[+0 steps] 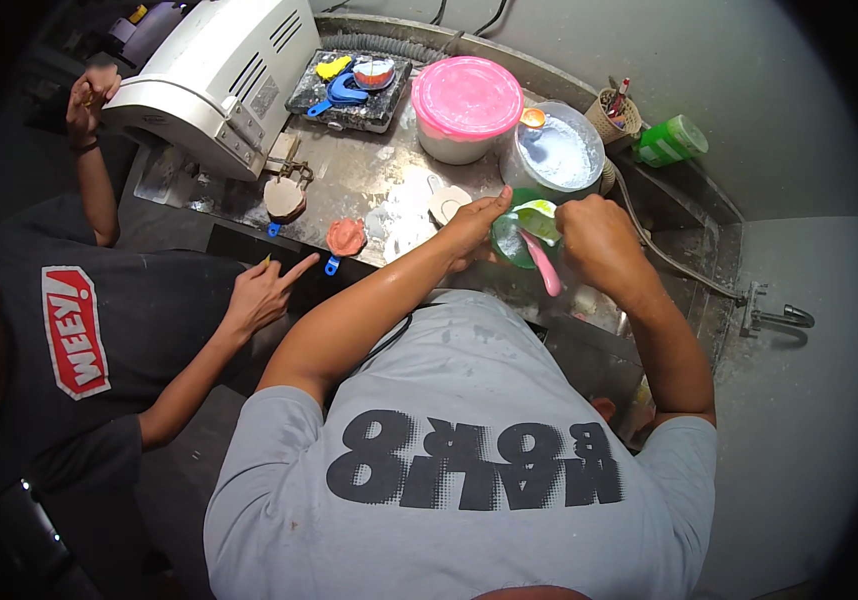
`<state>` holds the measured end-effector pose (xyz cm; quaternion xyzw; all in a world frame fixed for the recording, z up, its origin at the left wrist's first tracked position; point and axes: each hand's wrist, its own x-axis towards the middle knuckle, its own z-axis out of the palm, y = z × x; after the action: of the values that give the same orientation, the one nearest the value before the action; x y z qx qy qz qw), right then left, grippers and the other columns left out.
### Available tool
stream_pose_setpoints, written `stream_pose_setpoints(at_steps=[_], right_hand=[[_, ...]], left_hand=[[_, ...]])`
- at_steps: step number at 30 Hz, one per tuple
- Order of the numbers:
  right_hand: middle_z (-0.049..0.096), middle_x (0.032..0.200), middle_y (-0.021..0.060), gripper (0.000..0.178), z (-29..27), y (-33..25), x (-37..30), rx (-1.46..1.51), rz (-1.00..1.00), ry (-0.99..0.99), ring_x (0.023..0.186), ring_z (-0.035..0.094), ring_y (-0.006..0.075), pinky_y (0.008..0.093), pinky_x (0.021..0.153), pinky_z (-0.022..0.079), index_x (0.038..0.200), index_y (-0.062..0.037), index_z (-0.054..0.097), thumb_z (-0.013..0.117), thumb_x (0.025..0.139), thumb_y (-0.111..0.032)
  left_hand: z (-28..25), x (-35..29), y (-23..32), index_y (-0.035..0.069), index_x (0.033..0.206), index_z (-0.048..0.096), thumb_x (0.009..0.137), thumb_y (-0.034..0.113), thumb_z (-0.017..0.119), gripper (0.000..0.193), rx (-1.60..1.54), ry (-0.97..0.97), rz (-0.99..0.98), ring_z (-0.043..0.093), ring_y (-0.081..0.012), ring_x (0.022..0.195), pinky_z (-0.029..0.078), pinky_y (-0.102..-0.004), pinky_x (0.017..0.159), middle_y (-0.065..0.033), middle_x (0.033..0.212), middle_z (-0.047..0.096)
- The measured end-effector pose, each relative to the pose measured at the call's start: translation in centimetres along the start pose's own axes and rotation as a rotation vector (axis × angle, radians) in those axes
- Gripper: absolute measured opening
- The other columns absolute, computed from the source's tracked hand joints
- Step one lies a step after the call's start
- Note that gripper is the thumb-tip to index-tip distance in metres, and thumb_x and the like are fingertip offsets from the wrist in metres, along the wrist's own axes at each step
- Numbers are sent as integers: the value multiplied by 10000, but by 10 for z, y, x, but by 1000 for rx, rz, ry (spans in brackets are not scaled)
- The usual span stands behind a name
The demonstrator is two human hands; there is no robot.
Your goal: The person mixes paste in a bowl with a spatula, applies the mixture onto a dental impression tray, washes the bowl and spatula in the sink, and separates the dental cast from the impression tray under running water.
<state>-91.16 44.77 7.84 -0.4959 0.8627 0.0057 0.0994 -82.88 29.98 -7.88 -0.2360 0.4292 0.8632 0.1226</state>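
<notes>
My left hand [479, 225] grips the side of a green mixing bowl [511, 247] with white stuff in it. Out of the bowl leans a pink spatula handle [541, 268]. Above the bowl my right hand [594, 235] is closed on a small pale green cup [537, 218], tilted over the bowl; its inside is partly hidden. Just beyond stands a clear tub [561, 150] of white powder, with an orange scoop [533, 118] at its rim. A pale plaster piece [448, 205] lies on the counter beside my left wrist.
A pink-lidded tub [466, 105] stands behind. Blue and yellow impression trays [343, 90] rest on a black-topped block. Nearer lie a pink filled tray [346, 238] and a plaster model [284, 200]. A white machine [214, 85] and another person's hand [264, 295] are left; a tap [784, 318] is right.
</notes>
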Motion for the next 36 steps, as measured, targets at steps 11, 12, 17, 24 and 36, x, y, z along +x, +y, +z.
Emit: stream_pose_setpoints(at_steps=[11, 12, 17, 24, 36], right_hand=[[672, 732, 35, 144, -50, 105, 6, 857, 393, 37, 633, 587, 70, 214, 589, 459, 952, 49, 694, 629, 882, -60], [670, 709, 32, 148, -39, 119, 17, 744, 445, 45, 610, 581, 66, 216, 567, 451, 941, 43, 695, 643, 878, -81], [692, 762, 73, 221, 35, 133, 75, 479, 330, 151, 664, 616, 112, 263, 631, 483, 988, 9, 700, 701, 855, -167], [715, 976, 139, 506, 37, 275, -37, 331, 764, 565, 925, 661, 238, 324, 863, 480, 1035, -13, 712, 716, 830, -476], [621, 1073, 299, 618, 108, 386, -231, -442, 1433, 412, 1040, 609, 437, 487, 908, 495, 1026, 109, 618, 665, 802, -465]], left_hand=[[-9, -4, 13, 119, 1297, 537, 904, 656, 487, 667, -37, -24, 81, 650, -200, 945, 543, -404, 712, -82, 1131, 632], [-9, -2, 13, 119, 1297, 537, 904, 656, 487, 667, -36, -17, 78, 650, -200, 945, 543, -404, 712, -82, 1131, 632], [-8, -6, 11, 107, 1257, 582, 891, 663, 503, 669, 22, -25, 63, 599, -249, 1011, 482, -515, 786, -103, 1124, 625], [-18, -18, 6, 69, 1318, 535, 917, 653, 466, 712, -8, -19, -36, 593, -216, 1100, 496, -441, 905, -103, 1218, 603], [32, 24, 0, 77, 1238, 595, 911, 677, 443, 700, 33, -107, -94, 626, -181, 968, 535, -398, 747, -78, 1107, 644]])
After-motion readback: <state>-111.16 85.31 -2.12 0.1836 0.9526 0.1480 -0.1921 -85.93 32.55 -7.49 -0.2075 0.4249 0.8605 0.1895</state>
